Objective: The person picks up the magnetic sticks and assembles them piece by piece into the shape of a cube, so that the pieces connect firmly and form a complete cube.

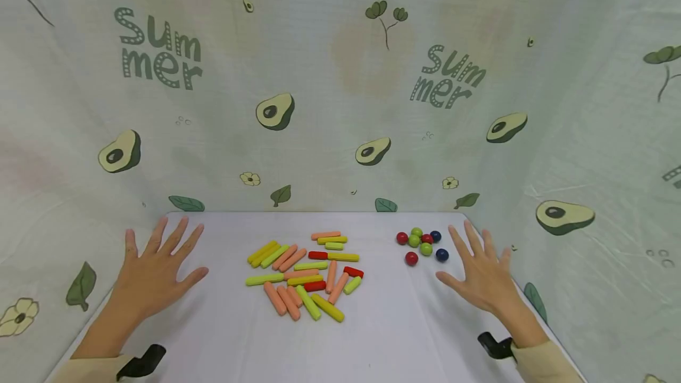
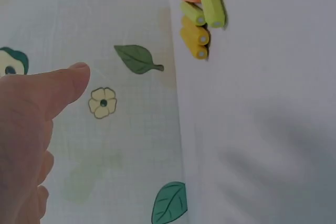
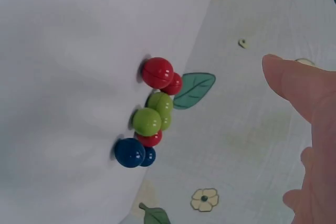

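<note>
My left hand (image 1: 154, 276) is held over the left side of the white table, fingers spread and straight, holding nothing. On the right side, my right hand (image 1: 484, 279) has its fingers spread too, with nothing in it. Nearest to the right hand are small glossy balls in red (image 1: 411, 259), green (image 1: 426, 249) and dark blue (image 1: 442, 255). Between the hands lie many short chalk-like sticks: orange (image 1: 274, 299), yellow (image 1: 327, 307), lime green (image 1: 264, 279) and red (image 1: 353, 272). In the left wrist view, the left thumb (image 2: 71, 85) points toward some sticks' ends.
A white table (image 1: 223, 341) carries everything. Behind it and along both sides hangs a pale cloth (image 1: 319, 46) printed with avocados, leaves and the word summer. Dark straps (image 1: 142, 362) sit at both wrists, beside light sleeves (image 1: 548, 362).
</note>
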Motion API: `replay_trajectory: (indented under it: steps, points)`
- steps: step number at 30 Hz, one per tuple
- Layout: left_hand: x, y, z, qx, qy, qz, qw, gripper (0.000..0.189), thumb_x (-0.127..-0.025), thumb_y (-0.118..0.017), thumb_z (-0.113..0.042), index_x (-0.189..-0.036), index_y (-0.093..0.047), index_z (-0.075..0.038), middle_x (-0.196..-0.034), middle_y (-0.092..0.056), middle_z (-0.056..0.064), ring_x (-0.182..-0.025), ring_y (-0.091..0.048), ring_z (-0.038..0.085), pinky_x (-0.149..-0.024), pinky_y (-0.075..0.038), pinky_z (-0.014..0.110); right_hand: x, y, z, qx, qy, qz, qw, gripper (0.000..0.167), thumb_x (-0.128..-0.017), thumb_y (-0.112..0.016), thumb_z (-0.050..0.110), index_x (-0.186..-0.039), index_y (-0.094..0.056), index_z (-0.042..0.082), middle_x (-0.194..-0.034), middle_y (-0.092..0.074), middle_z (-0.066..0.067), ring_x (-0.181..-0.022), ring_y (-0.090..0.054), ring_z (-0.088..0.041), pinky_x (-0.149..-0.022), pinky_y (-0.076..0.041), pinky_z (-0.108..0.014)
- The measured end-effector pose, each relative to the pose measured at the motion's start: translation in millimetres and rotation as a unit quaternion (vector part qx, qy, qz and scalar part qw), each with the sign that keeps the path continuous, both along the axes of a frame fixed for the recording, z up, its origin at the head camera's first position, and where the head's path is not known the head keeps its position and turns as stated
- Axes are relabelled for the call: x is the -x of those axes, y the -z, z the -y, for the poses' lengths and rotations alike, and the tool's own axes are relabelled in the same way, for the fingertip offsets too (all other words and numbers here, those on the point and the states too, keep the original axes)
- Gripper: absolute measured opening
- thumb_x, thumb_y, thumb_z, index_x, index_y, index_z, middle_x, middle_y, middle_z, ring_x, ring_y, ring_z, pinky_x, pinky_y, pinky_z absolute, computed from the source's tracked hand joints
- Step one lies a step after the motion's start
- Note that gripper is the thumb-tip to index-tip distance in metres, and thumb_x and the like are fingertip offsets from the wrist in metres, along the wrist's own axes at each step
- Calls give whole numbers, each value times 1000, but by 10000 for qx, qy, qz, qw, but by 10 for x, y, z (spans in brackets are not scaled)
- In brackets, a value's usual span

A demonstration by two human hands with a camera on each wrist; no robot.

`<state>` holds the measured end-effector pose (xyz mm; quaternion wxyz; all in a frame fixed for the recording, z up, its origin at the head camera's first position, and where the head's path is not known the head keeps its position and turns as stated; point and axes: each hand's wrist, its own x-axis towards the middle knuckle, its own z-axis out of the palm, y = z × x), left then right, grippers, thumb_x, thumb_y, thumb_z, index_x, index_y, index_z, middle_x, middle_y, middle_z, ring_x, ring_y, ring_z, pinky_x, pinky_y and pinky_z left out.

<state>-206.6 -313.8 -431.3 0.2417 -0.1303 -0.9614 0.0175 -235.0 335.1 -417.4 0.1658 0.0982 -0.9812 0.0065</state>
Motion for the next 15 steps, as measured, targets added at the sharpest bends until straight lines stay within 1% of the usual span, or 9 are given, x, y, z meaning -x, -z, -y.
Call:
replay_trajectory:
  steps: [3,5,6,8,11,12,15]
  points:
    - [21,26,-116,-4,139,-27,9999,99,-92,-70,-62,-171,-22,-25,-176,-20,13,-163,-3,42,-118,17,74,21,-12,41,-36,-80,-104,9999,110,-87,-77,63,-171,-20,19,-174,-16,-25,-150,-21,-64,-104,-13,-92]
    - [26,28,-212,-10,202,59,9998,98,-92,-70,-61,-170,-24,-25,-174,-26,14,-163,-8,43,-119,13,74,40,-20,70,-3,-182,-128,9998,108,-88,-77,60,-170,-21,18,-173,-18,-25,-150,-24,-62,-105,-17,-91]
    - [26,25,-264,-9,231,116,9997,98,-92,-71,-61,-170,-25,-24,-174,-27,14,-162,-11,44,-120,10,75,52,-21,86,22,-251,-150,9996,106,-88,-78,58,-170,-23,17,-173,-20,-26,-150,-26,-62,-105,-20,-90]
    - [25,21,-376,-18,321,222,9992,96,-92,-72,-60,-169,-28,-24,-173,-30,15,-160,-16,46,-120,0,77,76,-18,115,153,-386,-130,9991,104,-89,-79,55,-169,-25,16,-171,-22,-27,-148,-30,-61,-106,-25,-88]
    - [11,13,-560,24,512,335,9981,94,-91,-75,-59,-167,-35,-21,-171,-33,16,-156,-27,48,-118,-18,79,120,-4,159,320,-522,-65,9981,100,-90,-80,50,-168,-28,15,-170,-25,-28,-146,-36,-58,-105,-36,-82]
    - [5,16,-623,45,587,350,9976,93,-91,-76,-59,-166,-38,-20,-170,-35,16,-154,-32,48,-116,-25,78,136,3,175,388,-543,-26,9978,99,-90,-81,48,-168,-29,15,-169,-26,-28,-145,-38,-58,-103,-39,-81]
    - [-22,38,-820,37,814,474,9956,91,-91,-77,-58,-165,-41,-20,-169,-38,14,-148,-43,46,-112,-40,72,187,32,219,568,-535,146,9968,95,-92,-81,45,-167,-31,15,-169,-28,-27,-144,-41,-56,-99,-45,-78]
